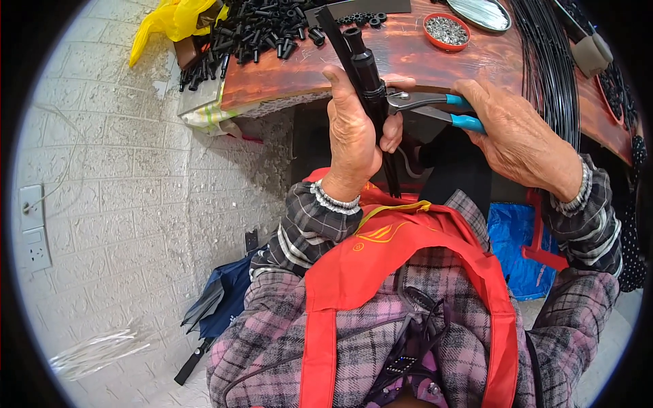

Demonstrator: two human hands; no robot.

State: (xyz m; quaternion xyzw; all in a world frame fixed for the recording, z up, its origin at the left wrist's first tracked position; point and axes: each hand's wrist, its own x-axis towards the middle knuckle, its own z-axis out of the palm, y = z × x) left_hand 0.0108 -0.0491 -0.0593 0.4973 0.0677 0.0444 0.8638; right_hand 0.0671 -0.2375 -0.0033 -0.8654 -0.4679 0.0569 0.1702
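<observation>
Upright in my left hand [351,136] is a black stepped plastic tube [364,66], with a flat black strip [335,42] slanting up beside it. My left fingers and thumb are wrapped around its lower part, over the edge of the table. My right hand [524,136] grips a pair of pliers [466,123] by the teal handles. The plier jaws reach the side of the tube by my left fingers, around a small shiny bit. What exactly the jaws pinch is too small to tell.
On the reddish wooden table [279,78] lie a heap of black plastic fittings [262,27], a red dish [428,39] of small metal pieces, and a bundle of black cables [552,68]. An umbrella [228,289] leans by the white wall [122,217]. A blue bag [513,238] stands below right.
</observation>
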